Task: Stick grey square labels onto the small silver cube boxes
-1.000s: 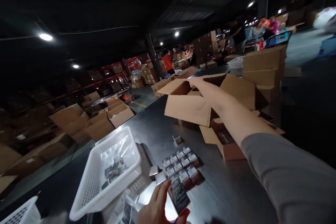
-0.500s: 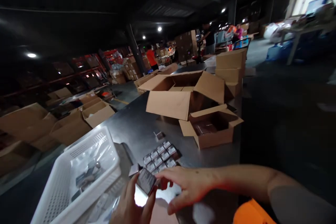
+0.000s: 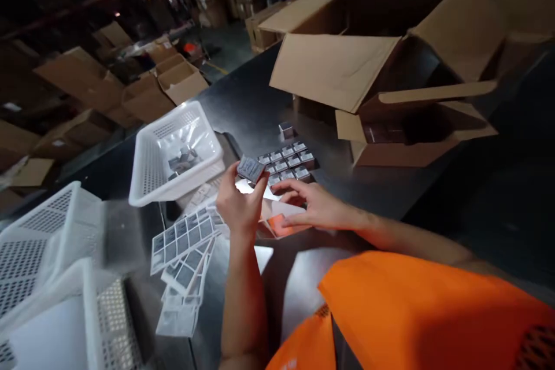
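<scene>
In the head view my left hand (image 3: 240, 208) pinches a small dark box (image 3: 250, 168) between thumb and fingers, its printed face turned up. My right hand (image 3: 318, 205) is just right of it, fingers bent and thumb apart, with nothing visible in the grasp. Beneath the right hand lies a pale, partly orange-tinted surface (image 3: 277, 224); I cannot tell exactly what it is. Close behind both hands, a block of small silver-topped boxes (image 3: 287, 163) stands in rows on the dark table. One single small box (image 3: 286, 130) sits apart behind them.
Left of my hands, a white perforated basket (image 3: 150, 182) holds plastic and small pieces. Label sheets (image 3: 184, 240) lie fanned in front of it. More white baskets (image 3: 65, 243) stand at lower left. Open cartons, one large (image 3: 333, 66) and one smaller (image 3: 390, 155), occupy the right.
My view has tilted down and to the left, bringing in the label sheets and nearer baskets. The left hand still holds the small box. My right hand has drawn slightly away from it.
</scene>
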### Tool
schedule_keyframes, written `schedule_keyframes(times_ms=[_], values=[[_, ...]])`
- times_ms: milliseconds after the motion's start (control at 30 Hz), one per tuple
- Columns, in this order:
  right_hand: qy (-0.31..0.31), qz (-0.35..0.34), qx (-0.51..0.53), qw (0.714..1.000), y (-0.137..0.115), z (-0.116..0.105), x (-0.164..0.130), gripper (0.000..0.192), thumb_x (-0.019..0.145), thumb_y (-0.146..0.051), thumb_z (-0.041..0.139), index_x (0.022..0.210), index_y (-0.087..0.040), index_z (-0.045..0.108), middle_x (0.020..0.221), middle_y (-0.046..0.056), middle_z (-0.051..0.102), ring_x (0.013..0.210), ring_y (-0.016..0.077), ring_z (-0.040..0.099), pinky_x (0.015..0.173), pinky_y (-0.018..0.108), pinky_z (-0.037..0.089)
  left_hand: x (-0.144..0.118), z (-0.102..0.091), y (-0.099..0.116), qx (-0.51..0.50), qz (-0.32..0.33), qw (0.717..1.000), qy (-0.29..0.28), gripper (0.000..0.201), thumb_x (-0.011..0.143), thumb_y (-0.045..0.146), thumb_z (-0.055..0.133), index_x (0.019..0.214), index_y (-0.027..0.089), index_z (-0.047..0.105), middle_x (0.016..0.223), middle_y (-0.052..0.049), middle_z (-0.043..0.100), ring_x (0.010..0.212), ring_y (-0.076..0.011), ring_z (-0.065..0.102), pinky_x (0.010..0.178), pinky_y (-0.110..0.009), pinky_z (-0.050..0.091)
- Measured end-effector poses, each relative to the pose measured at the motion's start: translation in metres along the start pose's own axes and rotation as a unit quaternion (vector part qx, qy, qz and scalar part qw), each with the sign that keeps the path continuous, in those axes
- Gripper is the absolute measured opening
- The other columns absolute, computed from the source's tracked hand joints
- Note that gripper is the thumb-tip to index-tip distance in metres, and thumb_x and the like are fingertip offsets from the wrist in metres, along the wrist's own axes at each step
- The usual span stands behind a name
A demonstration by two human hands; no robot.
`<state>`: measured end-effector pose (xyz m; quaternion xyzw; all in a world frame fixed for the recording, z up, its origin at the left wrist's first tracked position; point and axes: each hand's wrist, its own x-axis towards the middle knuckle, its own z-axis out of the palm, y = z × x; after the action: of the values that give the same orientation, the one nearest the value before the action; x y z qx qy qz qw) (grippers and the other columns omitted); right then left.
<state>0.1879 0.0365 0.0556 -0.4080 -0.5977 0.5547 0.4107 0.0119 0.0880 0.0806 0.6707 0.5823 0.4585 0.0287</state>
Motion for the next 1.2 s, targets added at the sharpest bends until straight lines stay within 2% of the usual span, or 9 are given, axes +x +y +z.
schedule_keyframes(times_ms=[133, 267, 433, 567, 667, 867, 1033, 1133, 1200], values=[[0.048, -0.034, -0.115, 0.992, 0.001, 0.0, 0.0, 0.047, 0.072, -0.036, 0.089, 0.115, -0.023, 0.073, 0.113, 0.006, 0.071, 0.104, 0.0233, 0.067, 0.094, 0.038, 0.052, 0.0, 0.001, -0.002, 0.0, -0.026, 1.0, 0.007, 0.05, 0.077, 0.046, 0.081, 0.115, 0.018, 0.068, 0.107, -0.007, 0.073, 0.094, -0.0213, 0.069, 0.087, -0.032, 0.051], [0.061, -0.081, -0.185, 0.978, 0.006, -0.001, 0.001, 0.048, 0.07, -0.037, 0.091, 0.114, -0.024, 0.077, 0.11, 0.006, 0.067, 0.102, 0.0238, 0.065, 0.093, 0.038, 0.052, 0.001, 0.003, -0.005, 0.001, -0.027, 0.999, 0.017, 0.051, 0.077, 0.047, 0.081, 0.116, 0.017, 0.067, 0.109, -0.008, 0.073, 0.098, -0.0225, 0.069, 0.091, -0.032, 0.05], [0.037, -0.082, -0.222, 0.971, 0.011, 0.001, -0.001, 0.029, 0.086, -0.03, 0.076, 0.113, -0.019, 0.077, 0.101, 0.009, 0.073, 0.098, 0.0242, 0.067, 0.09, 0.037, 0.051, 0.0, 0.009, -0.004, 0.018, -0.022, 0.999, 0.017, 0.048, 0.077, 0.044, 0.082, 0.115, 0.017, 0.069, 0.108, -0.009, 0.075, 0.099, -0.0249, 0.07, 0.087, -0.032, 0.05], [-0.009, -0.039, -0.193, 0.98, 0.01, -0.003, -0.003, 0.037, 0.095, -0.019, 0.058, 0.132, -0.016, 0.06, 0.091, 0.004, 0.078, 0.084, 0.0191, 0.072, 0.08, 0.03, 0.052, -0.003, 0.017, 0.0, 0.03, -0.06, 0.998, -0.021, 0.049, 0.075, 0.04, 0.084, 0.116, 0.018, 0.069, 0.11, -0.009, 0.076, 0.101, -0.0277, 0.071, 0.084, -0.034, 0.049], [-0.039, -0.047, -0.233, 0.97, 0.011, -0.013, -0.004, 0.023, 0.099, -0.022, 0.053, 0.121, -0.017, 0.061, 0.091, 0.004, 0.078, 0.084, 0.0185, 0.074, 0.076, 0.028, 0.052, -0.005, 0.023, 0.003, 0.033, -0.106, 0.992, -0.065, 0.046, 0.077, 0.044, 0.082, 0.116, 0.022, 0.069, 0.111, -0.008, 0.076, 0.102, -0.0287, 0.071, 0.083, -0.035, 0.049], [-0.033, -0.229, -0.415, 0.88, 0.03, -0.035, 0.004, 0.017, 0.099, -0.026, 0.057, 0.106, -0.018, 0.07, 0.102, 0.008, 0.076, 0.096, 0.021, 0.071, 0.086, 0.035, 0.053, -0.009, 0.035, 0.003, 0.028, -0.172, 0.974, -0.142, 0.045, 0.081, 0.052, 0.075, 0.115, 0.023, 0.068, 0.109, -0.008, 0.076, 0.095, -0.0293, 0.072, 0.077, -0.035, 0.049], [0.103, -0.521, -0.458, 0.713, 0.067, -0.039, 0.016, 0.015, 0.097, -0.025, 0.06, 0.094, -0.021, 0.074, 0.076, 0.002, 0.072, 0.076, 0.0191, 0.067, 0.064, 0.034, 0.05, -0.01, 0.045, 0.001, 0.07, -0.211, 0.959, -0.176, 0.053, 0.081, 0.06, 0.068, 0.118, 0.023, 0.066, 0.111, -0.01, 0.075, 0.101, -0.0332, 0.071, 0.081, -0.039, 0.05], [0.112, -0.585, -0.405, 0.694, 0.089, -0.038, 0.019, 0.014, 0.094, -0.03, 0.066, 0.085, -0.025, 0.074, 0.083, -0.001, 0.075, 0.084, 0.0174, 0.068, 0.064, 0.032, 0.05, -0.01, 0.052, -0.003, 0.089, -0.224, 0.951, -0.192, 0.054, 0.08, 0.063, 0.065, 0.116, 0.023, 0.066, 0.106, -0.01, 0.075, 0.099, -0.035, 0.07, 0.082, -0.041, 0.051], [0.082, -0.612, -0.335, 0.712, 0.101, -0.039, 0.02, 0.014, 0.092, -0.037, 0.069, 0.083, -0.027, 0.075, 0.091, -0.002, 0.076, 0.09, 0.0163, 0.068, 0.069, 0.031, 0.051, -0.009, 0.054, -0.009, 0.1, -0.215, 0.954, -0.183, 0.057, 0.079, 0.066, 0.061, 0.113, 0.021, 0.068, 0.103, -0.012, 0.074, 0.098, -0.0366, 0.069, 0.084, -0.045, 0.052]])
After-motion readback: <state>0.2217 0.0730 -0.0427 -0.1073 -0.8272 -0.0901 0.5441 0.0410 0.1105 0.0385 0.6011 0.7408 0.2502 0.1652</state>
